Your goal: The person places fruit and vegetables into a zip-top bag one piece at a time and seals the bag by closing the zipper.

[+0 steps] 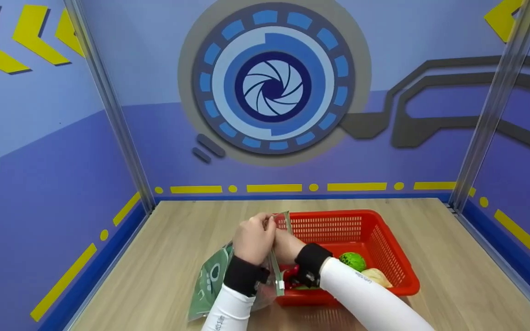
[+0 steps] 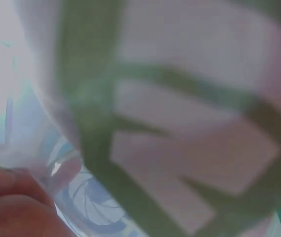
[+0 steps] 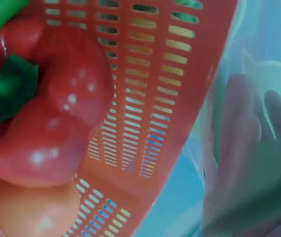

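Observation:
A zip bag (image 1: 210,285), green printed on clear film with a slider strip, stands at the basket's left side. My left hand (image 1: 253,239) pinches its upper edge, and in the left wrist view the left fingers (image 2: 19,210) press against the film. The right hand (image 1: 288,246) is at the bag's mouth beside the left; its fingertips are hidden in the head view. Through cloudy film in the right wrist view, blurred fingers (image 3: 239,123) show. Under the right wrist, a red bell pepper (image 3: 66,94) lies in the red basket (image 1: 371,220).
Also in the basket are a green speckled round item (image 1: 352,261), a pale yellow item (image 1: 377,276) and a smooth orange round item (image 3: 36,207). The wooden table (image 1: 154,276) reaches back to a blue printed wall (image 1: 154,151), with metal posts at both rear corners.

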{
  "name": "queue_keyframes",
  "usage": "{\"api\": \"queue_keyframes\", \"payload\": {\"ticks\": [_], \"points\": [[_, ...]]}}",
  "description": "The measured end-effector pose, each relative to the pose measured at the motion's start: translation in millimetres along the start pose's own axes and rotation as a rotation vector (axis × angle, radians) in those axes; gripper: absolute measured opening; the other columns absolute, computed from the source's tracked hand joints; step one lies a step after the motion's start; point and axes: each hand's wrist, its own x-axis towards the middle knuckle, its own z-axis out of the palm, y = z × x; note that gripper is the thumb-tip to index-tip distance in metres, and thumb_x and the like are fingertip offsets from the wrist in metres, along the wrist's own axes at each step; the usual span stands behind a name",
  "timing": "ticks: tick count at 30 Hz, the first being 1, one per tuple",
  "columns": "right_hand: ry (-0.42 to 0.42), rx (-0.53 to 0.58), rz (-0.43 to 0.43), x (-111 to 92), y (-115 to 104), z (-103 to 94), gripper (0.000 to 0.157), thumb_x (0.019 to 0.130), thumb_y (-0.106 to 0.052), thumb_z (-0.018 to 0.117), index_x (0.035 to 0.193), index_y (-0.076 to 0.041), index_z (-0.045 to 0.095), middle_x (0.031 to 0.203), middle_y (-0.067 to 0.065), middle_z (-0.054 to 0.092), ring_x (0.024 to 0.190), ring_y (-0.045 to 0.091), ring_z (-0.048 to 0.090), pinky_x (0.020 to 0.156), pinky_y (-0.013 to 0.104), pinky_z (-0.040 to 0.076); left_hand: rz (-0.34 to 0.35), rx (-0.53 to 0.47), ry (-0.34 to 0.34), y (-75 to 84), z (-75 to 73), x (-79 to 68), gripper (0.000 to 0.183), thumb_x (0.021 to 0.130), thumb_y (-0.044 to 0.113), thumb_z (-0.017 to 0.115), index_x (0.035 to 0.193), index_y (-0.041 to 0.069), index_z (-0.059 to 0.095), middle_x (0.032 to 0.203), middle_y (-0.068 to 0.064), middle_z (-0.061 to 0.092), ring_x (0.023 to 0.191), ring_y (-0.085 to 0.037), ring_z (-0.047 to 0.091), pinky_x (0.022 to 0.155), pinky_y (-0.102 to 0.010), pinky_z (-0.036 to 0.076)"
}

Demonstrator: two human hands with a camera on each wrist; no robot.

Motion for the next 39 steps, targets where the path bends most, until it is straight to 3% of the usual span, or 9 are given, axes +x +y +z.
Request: {"api": "queue_keyframes", "payload": {"ticks": [3,5,8,14,20,25,31,36,39], "points": [[0.006,0.137,0.102,-2,2,-2.7,0.025,0.092,-0.004,0.065,0.115,0.000,0.072,0.111,0.015,0.076,0.103,0.030,0.071,0.095,0.045,0.056,-0.008,-0.005,-0.001,-0.1,0.0,0.0,0.013,0.093,0.015,0.070,0.091,0.006,0.080,0.083,-0.011,0.079,0.067,-0.027,0.074,0.059,-0.040,0.058],[0.007,0.171,0.131,-3,3,-5.4,0.021,0.093,-0.003,0.063,0.111,-0.001,0.073,0.105,0.014,0.077,0.096,0.026,0.071,0.088,0.043,0.057,-0.013,-0.009,-0.005,0.2,-0.1,0.2,0.013,0.093,0.014,0.070,0.091,0.006,0.080,0.083,-0.012,0.078,0.067,-0.027,0.074,0.059,-0.040,0.058],[0.012,0.186,0.131,-6,5,-10.7,0.018,0.095,-0.005,0.061,0.108,-0.003,0.073,0.097,0.012,0.076,0.083,0.018,0.066,0.077,0.036,0.055,-0.017,-0.014,-0.015,0.3,-0.1,0.1,0.013,0.093,0.014,0.070,0.092,0.005,0.079,0.083,-0.012,0.078,0.066,-0.026,0.073,0.058,-0.039,0.058],[0.052,0.269,0.162,-16,13,-25.6,0.017,0.101,-0.018,0.065,0.111,-0.006,0.072,0.099,0.012,0.074,0.080,0.016,0.066,0.073,0.031,0.055,-0.017,-0.019,-0.036,-0.4,-0.7,0.0,0.013,0.094,0.013,0.069,0.094,0.005,0.080,0.082,-0.010,0.078,0.060,-0.020,0.069,0.055,-0.033,0.056],[0.123,0.327,0.203,-26,30,-43.0,0.012,0.102,-0.012,0.062,0.100,-0.003,0.070,0.089,0.014,0.071,0.070,0.011,0.058,0.066,0.026,0.050,-0.024,0.002,-0.031,-0.6,-0.2,0.6,0.014,0.094,0.015,0.069,0.092,0.006,0.080,0.080,-0.009,0.078,0.057,-0.018,0.067,0.054,-0.032,0.053],[0.186,0.315,0.253,-35,50,-52.9,0.011,0.102,-0.012,0.061,0.098,-0.004,0.067,0.081,0.008,0.065,0.066,0.010,0.054,0.065,0.026,0.047,-0.041,0.014,-0.027,-0.1,0.1,0.3,0.014,0.093,0.016,0.071,0.095,0.006,0.080,0.085,-0.009,0.079,0.066,-0.022,0.072,0.059,-0.036,0.056],[0.221,0.268,0.374,-42,73,-53.0,0.010,0.100,-0.012,0.064,0.104,-0.004,0.066,0.094,0.010,0.067,0.079,0.015,0.059,0.074,0.032,0.050,-0.054,0.002,-0.029,0.2,0.0,-0.2,0.015,0.093,0.016,0.070,0.096,0.005,0.080,0.088,-0.010,0.080,0.073,-0.023,0.075,0.064,-0.038,0.059],[0.144,0.167,0.439,-44,86,-42.4,0.020,0.097,-0.011,0.068,0.113,0.000,0.067,0.109,0.015,0.070,0.101,0.029,0.066,0.088,0.044,0.054,-0.052,-0.002,-0.029,0.0,0.4,-0.6,0.015,0.093,0.015,0.070,0.096,0.005,0.080,0.088,-0.010,0.080,0.072,-0.022,0.075,0.063,-0.037,0.058],[0.096,0.144,0.480,-44,88,-34.6,0.033,0.097,-0.013,0.069,0.127,0.000,0.064,0.120,0.020,0.068,0.113,0.036,0.065,0.095,0.050,0.053,-0.051,-0.001,-0.028,-0.1,0.8,-1.2,0.014,0.093,0.015,0.070,0.096,0.005,0.080,0.088,-0.010,0.080,0.071,-0.021,0.074,0.062,-0.036,0.058]]}}
